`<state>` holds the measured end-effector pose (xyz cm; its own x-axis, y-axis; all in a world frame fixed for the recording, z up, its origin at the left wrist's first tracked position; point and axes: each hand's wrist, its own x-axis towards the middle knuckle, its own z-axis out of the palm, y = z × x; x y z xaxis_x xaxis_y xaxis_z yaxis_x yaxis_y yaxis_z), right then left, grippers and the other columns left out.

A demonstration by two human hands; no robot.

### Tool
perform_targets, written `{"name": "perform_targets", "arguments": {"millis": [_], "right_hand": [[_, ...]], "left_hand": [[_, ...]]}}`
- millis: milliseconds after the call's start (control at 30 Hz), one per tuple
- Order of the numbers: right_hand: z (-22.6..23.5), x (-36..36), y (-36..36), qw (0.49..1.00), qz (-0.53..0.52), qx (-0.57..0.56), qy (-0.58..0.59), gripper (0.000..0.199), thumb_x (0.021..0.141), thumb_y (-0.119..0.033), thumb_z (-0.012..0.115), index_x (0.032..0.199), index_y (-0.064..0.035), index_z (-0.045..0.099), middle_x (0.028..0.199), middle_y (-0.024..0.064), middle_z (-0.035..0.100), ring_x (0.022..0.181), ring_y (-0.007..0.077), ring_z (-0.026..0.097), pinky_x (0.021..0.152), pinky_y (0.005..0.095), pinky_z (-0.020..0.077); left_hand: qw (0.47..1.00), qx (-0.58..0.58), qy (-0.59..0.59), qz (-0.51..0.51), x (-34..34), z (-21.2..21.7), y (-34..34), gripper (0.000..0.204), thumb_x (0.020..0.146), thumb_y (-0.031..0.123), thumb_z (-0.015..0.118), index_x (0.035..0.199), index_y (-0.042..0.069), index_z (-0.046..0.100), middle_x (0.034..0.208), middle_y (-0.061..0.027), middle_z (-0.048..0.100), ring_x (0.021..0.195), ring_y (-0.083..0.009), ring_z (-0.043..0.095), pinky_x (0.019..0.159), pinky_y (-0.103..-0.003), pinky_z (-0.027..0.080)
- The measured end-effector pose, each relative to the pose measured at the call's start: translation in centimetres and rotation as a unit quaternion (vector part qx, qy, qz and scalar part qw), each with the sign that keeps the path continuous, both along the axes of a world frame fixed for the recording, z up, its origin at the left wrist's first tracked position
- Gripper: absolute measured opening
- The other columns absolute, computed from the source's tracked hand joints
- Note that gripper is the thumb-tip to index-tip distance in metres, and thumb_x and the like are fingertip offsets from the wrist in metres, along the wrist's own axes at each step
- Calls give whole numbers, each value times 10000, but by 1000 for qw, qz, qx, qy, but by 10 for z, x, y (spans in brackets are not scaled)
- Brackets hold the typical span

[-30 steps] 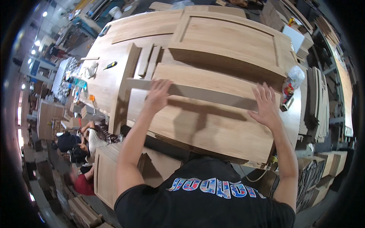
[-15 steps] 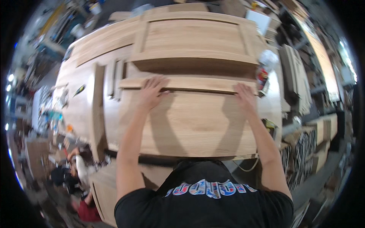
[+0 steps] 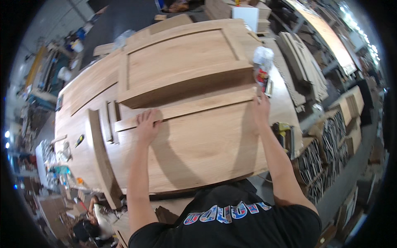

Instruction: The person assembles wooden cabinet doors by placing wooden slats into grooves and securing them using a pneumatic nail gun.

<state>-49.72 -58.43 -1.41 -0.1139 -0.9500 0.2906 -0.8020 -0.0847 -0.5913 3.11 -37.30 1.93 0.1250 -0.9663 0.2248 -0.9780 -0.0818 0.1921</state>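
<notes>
A long, pale wooden strip (image 3: pixel 198 106) lies along the far edge of a flat wooden panel (image 3: pixel 202 153) in front of me. Over the strip's left end curl the fingers of my left hand (image 3: pixel 147 127), its thumb at the near side. My right hand (image 3: pixel 260 110) grips the strip's right end, with its fingertips partly hidden. Just beyond the strip rests a framed wooden panel (image 3: pixel 182 53) with a deep front edge. Shadows of both arms fall across the near panel.
Left of the panel lie an upright-edged board (image 3: pixel 101 157), narrow strips (image 3: pixel 108 122) and a small yellow-black tool (image 3: pixel 80 140). On the right are a plastic bag (image 3: pixel 263 56), a red-labelled container (image 3: pixel 261 77) and a nail gun (image 3: pixel 282 130). Another person (image 3: pixel 101 223) is at lower left.
My view has turned, so the table and panels appear tilted, their right side higher. Both hands stay on the strip's ends.
</notes>
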Motion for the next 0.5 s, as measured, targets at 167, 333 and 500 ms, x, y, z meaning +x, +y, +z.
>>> {"name": "perform_targets", "arguments": {"millis": [167, 333, 500], "right_hand": [[27, 9, 10, 977, -50, 115, -171, 471, 1137, -473, 624, 1362, -100, 801, 1151, 202, 831, 1124, 370, 783, 985, 471, 583], [27, 14, 13, 980, -84, 116, -142, 471, 1127, -500, 615, 1399, -156, 786, 1190, 173, 832, 1145, 400, 775, 986, 500, 584], [25, 13, 7, 974, -108, 151, -132, 452, 1136, -497, 576, 1381, -180, 785, 1222, 165, 823, 1169, 408, 764, 998, 519, 589]], "left_hand": [[998, 58, 18, -3, 4, 26, -9, 667, 954, 465, 828, 1546, 221, 644, 1523, -71, 641, 1450, -364, 544, 1288, -594, 326], [981, 188, 49, -4, 5, 63, -37, 726, 841, 457, 931, 1479, 199, 700, 1481, -58, 669, 1385, -364, 603, 1236, -524, 459], [971, 237, 36, 4, -6, 73, -52, 712, 800, 360, 976, 1441, 176, 726, 1444, -55, 690, 1371, -369, 614, 1186, -479, 529]]}}
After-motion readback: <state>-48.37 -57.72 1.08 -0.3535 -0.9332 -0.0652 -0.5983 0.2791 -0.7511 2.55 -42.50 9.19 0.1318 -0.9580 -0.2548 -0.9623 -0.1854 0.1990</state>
